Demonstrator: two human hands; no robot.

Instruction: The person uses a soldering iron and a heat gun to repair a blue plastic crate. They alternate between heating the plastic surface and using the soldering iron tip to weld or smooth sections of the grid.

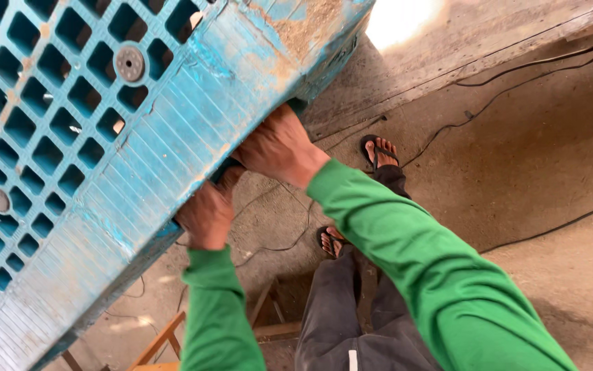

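Observation:
A large, worn blue plastic crate (69,137) with a grid bottom fills the upper left, tilted and held up in front of me. My left hand (207,214) grips its lower rim from beneath. Farther along the same edge, my right hand (279,145) clamps the rim near the crate's corner. Both arms wear green long sleeves. The fingertips of both hands are hidden behind the crate's edge.
Below me are my own legs in dark trousers and my feet in black flip-flops (377,151) on a dusty concrete floor. Thin black cables (516,82) run across the floor. A wooden frame (269,323) stands at the bottom centre.

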